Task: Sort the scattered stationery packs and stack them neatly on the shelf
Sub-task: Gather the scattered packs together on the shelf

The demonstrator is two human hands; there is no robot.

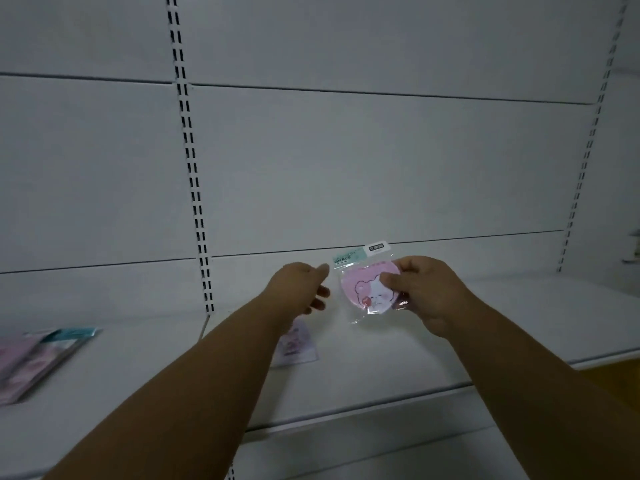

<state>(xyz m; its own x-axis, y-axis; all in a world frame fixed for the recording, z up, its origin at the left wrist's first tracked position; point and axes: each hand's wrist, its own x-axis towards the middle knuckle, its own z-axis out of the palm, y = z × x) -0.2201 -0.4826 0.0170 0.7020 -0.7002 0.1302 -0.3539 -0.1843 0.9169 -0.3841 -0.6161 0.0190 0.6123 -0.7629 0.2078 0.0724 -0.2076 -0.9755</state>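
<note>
White shelf (381,358) (pale slotted backing), right hand (426,292) pinching a pink pack (363,292), left hand (301,289) loose, fingers apart.

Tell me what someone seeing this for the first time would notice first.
Probably the pink cartoon-bear pack in clear wrap, pinched by the right hand above the middle of the white shelf. The left hand hangs open just left of it, over a smaller pack lying flat. A stack of packs sits at far left.
</note>
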